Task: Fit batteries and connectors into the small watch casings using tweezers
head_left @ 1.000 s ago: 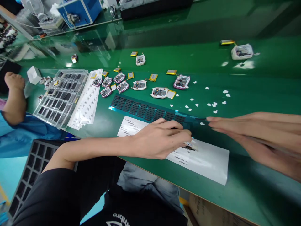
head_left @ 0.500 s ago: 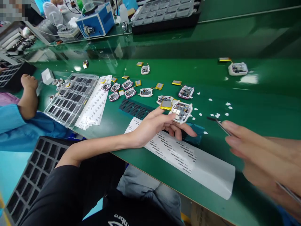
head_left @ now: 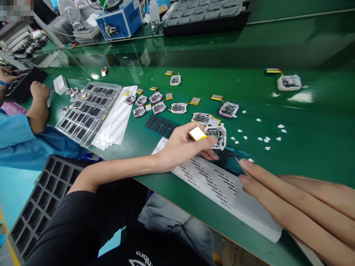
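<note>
My left hand [head_left: 180, 146] pinches a white watch-like housing [head_left: 221, 133], its open face showing a circuit board. A small yellow-edged battery [head_left: 197, 133] with a bright pale face sits beside the housing, above my fingers. My right hand [head_left: 288, 207] grips thin metal tweezers [head_left: 240, 165] between thumb and fingers. Their tip is by a teal sheet of black strips [head_left: 227, 159], below and right of the housing; contact cannot be made out. Under both hands lies a white sheet with printed lettering [head_left: 205, 177].
Several similar housings with batteries [head_left: 155, 98] lie across the green bench [head_left: 318, 147]. Small white bits [head_left: 266, 139] are scattered at right. A clear tray of dark pieces [head_left: 91, 111] stands left, near a co-worker's hand [head_left: 39, 89]. A black compartment tray [head_left: 47, 199] is beside my left arm.
My right hand has moved left and down, bringing the tweezers to the teal sheet. In my left hand the housing has turned, and the battery's face now looks brighter. The view has shifted slightly.
</note>
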Demonstrator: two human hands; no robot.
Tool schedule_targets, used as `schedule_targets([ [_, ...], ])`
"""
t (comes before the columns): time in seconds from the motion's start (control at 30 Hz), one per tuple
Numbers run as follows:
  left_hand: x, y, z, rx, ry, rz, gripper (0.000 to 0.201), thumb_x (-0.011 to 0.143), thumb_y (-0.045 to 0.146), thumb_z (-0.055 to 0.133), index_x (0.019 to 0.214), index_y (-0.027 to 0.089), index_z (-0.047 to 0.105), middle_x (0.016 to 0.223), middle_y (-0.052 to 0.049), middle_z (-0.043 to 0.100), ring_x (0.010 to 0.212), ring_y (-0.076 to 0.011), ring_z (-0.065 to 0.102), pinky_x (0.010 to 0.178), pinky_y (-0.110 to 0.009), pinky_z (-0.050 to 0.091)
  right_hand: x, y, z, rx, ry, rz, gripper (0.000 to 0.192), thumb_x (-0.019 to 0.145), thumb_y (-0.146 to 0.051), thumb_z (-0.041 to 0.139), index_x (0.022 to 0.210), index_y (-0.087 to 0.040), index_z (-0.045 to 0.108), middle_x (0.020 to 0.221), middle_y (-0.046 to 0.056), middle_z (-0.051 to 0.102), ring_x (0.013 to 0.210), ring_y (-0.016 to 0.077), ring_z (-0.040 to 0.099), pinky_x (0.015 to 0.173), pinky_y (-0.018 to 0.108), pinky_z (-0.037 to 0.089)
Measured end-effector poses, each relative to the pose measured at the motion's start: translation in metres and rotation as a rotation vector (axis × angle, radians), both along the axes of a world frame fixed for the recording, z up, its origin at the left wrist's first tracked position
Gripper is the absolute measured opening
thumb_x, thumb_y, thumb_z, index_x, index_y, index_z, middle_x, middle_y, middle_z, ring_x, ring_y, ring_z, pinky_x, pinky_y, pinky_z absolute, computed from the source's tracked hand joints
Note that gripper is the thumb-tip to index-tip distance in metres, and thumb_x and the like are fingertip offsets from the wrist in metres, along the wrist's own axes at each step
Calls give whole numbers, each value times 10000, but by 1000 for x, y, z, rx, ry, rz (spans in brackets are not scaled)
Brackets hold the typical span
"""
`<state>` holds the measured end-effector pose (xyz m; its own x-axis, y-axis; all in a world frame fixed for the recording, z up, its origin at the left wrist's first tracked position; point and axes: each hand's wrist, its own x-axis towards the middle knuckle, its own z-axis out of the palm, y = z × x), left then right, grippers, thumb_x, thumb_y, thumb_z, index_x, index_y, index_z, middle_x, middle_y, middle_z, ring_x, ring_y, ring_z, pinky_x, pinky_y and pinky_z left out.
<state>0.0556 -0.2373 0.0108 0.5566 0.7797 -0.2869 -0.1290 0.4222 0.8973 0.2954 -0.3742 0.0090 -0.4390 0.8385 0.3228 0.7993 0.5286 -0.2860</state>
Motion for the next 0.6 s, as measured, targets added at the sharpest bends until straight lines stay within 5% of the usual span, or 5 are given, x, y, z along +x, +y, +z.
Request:
schedule_targets([
  [0.2,1,-2,4,-45,-7,-45,493,709,429,935,832,202,514,612,48,670,562,-148,728,561,-245,605,-10,2,-7,171,-35,82,696,964,-294,369,1653,-384,335,1459,-21,674,1281,311,690,1033,546,618],
  [0.6,-1,-6,1,42,-1,-121,502,741,366,915,738,207,439,590,87,593,498,-87,660,515,-210,557,-23,5,-4,153,-9,55,742,954,-210,332,1652,-463,301,1410,-83,702,1113,347,736,967,575,605],
])
